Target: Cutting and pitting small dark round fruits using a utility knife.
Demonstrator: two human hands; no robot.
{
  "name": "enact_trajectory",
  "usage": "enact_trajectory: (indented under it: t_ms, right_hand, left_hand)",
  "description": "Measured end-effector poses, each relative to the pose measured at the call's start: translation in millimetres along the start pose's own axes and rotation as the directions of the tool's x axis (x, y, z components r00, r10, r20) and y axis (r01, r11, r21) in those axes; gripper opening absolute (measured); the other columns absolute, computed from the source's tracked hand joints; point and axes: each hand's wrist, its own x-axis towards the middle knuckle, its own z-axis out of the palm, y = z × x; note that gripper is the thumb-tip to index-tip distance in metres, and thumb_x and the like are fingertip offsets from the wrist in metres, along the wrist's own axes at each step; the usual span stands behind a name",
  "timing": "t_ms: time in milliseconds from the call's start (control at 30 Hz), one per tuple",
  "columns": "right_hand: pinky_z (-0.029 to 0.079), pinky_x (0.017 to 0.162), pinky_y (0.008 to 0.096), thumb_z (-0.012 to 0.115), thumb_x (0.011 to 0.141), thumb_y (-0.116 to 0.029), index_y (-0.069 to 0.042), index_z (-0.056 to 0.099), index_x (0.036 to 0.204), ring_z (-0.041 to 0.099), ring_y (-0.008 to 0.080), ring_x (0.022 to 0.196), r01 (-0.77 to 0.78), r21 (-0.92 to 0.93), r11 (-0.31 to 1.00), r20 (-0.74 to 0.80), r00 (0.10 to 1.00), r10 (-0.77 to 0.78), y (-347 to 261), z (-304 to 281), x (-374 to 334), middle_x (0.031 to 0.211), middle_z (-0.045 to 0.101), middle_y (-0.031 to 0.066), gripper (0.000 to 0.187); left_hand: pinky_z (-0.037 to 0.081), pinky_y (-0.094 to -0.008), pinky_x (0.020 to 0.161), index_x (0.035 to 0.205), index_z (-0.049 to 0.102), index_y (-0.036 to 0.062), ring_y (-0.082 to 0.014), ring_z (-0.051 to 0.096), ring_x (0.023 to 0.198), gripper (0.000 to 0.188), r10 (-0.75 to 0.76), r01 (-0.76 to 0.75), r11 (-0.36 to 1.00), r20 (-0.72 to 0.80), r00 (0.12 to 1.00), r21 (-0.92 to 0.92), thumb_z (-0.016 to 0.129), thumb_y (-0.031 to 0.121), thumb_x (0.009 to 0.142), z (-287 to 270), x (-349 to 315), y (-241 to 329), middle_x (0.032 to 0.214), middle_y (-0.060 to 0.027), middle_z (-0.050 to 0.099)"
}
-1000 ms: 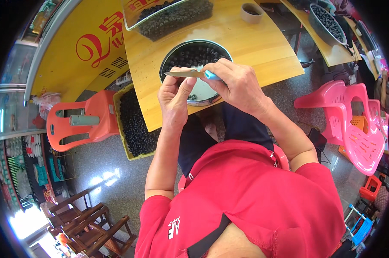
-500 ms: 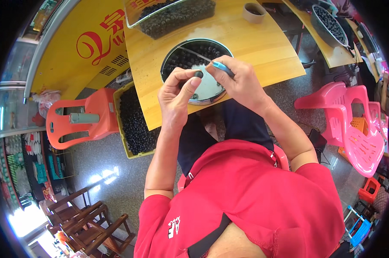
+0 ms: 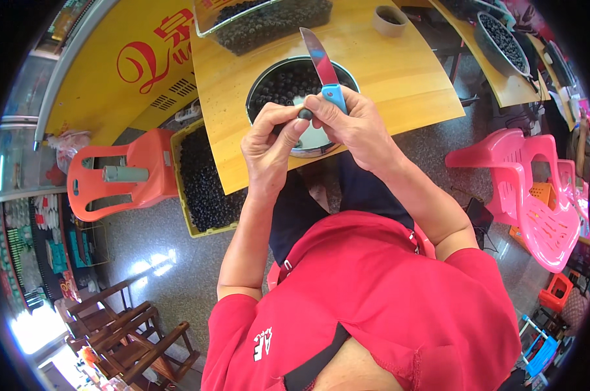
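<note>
Between the thumb and fingers of my left hand sits a small dark round piece, like a nut or berry; its exact kind is too small to tell. My right hand is closed round the blue handle of a knife, whose blade points up and away from me. Its thumb and fingertip also meet the dark piece from the right. Below both hands stands a round metal basin on the table's near edge. Many dark round pieces fill its far and left side, and its pale bottom shows near me.
A clear tub of dark pieces and a roll-shaped cup stand on the wooden table. A yellow crate of dark pieces is on the floor at left, beside an orange stool. Pink chairs stand right.
The knife has swung from lying toward the left to pointing upward, its flat blade now showing. My right fingertips have come in against the dark piece held in my left hand.
</note>
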Motion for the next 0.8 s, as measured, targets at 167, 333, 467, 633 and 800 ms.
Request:
enact_trajectory:
  t_ms: [167,333,467,633,800]
  right_hand:
    - [0.03,0.047,0.0169,0.063,0.092,-0.025,-0.006,0.062,0.091,0.042,0.0013,0.054,-0.078,-0.098,0.992,-0.053,0.996,0.073,-1,2,2,0.073,0.057,-0.002,0.02]
    - [0.029,0.045,0.018,0.059,0.094,-0.022,-0.003,0.06,0.091,0.04,0.0019,0.051,-0.072,-0.081,0.994,-0.167,0.984,0.057,-7,-38,0,0.075,0.056,0.0002,0.019]
    - [0.028,0.044,0.0177,0.061,0.093,-0.021,-0.004,0.062,0.089,0.039,0.0017,0.049,-0.057,-0.051,0.997,-0.185,0.982,0.046,-5,-63,-3,0.074,0.058,0.0008,0.018]
    - [0.029,0.045,0.0179,0.058,0.095,-0.023,-0.003,0.059,0.087,0.039,0.0026,0.049,-0.079,-0.093,0.993,-0.229,0.972,0.056,-5,-78,-7,0.076,0.055,0.0009,0.022]
    - [0.029,0.045,0.0174,0.059,0.095,-0.024,-0.003,0.059,0.087,0.039,0.002,0.05,-0.109,-0.106,0.988,-0.25,0.965,0.08,1,-78,-6,0.076,0.055,0.0008,0.022]
  left_hand:
    - [0.043,-0.0234,0.071,0.102,0.059,0.0027,-0.011,0.053,0.078,0.014,-0.119,0.072,0.898,-0.083,0.989,-0.435,0.06,0.002,0.088,-23,-6,16,0.099,-0.0075,0.059]
    - [0.042,-0.0245,0.065,0.1,0.058,0.0036,-0.0134,0.05,0.071,0.011,-0.097,-0.069,0.846,-0.28,0.955,-0.529,0.055,0.005,0.09,-104,-20,32,0.101,-0.0147,0.062]
    - [0.042,-0.0217,0.061,0.095,0.061,0.006,-0.0123,0.049,0.07,0.009,-0.234,-0.023,0.887,-0.493,0.838,-0.461,0.059,0.002,0.087,-187,-62,4,0.095,-0.0098,0.063]
    - [0.046,-0.0273,0.068,0.098,0.059,0.0079,-0.0158,0.057,0.071,0.016,-0.442,0.207,0.893,-0.686,0.578,-0.401,0.064,0.001,0.084,-274,-128,-65,0.088,-0.0065,0.065]
    - [0.028,-0.0508,0.103,0.125,0.054,0.0076,-0.0222,0.045,0.115,0.049,-0.513,0.516,0.789,-0.82,0.255,-0.333,0.068,0.028,0.083,-289,-148,-80,0.126,-0.0055,0.054]
